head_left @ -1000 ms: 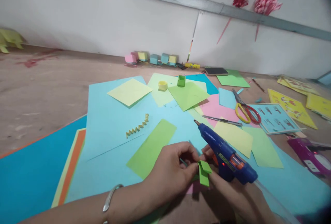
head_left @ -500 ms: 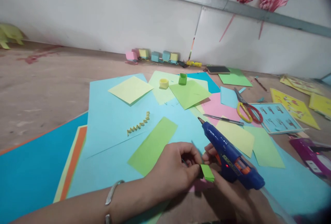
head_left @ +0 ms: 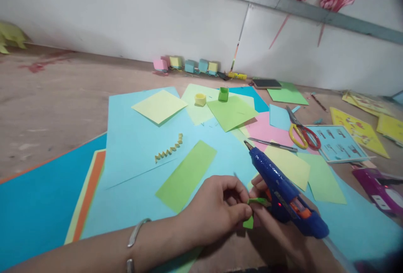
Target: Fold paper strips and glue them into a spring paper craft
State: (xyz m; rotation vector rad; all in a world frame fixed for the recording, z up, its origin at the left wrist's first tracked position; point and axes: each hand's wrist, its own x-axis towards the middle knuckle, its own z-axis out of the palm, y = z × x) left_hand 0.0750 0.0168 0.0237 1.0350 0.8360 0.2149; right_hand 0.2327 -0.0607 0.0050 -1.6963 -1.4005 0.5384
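My left hand (head_left: 217, 206), with a silver bangle at the wrist, pinches a small folded green paper piece (head_left: 248, 223) between thumb and fingers. Close against it is my right hand (head_left: 285, 239), closed around a blue glue gun (head_left: 272, 178) whose nozzle points up and left. Its red light is lit. Some right-hand fingers appear to touch the green piece too, though the gun hides part of them. Just beyond the left hand lies a flat green paper strip (head_left: 189, 176) on a large light-blue sheet (head_left: 126, 130). A zigzag yellow strip (head_left: 169, 151) rests left of it.
Farther back stand a small yellow paper ring (head_left: 200, 99) and a green paper box (head_left: 223, 94). Scissors (head_left: 302, 132) and a pen-like tool (head_left: 273, 144) lie to the right, near a purple device (head_left: 379, 191). Small paper boxes (head_left: 189, 66) line the wall.
The green piece has turned and spread between my fingers, with one flap now toward the right hand. The glue gun has shifted slightly right and down.
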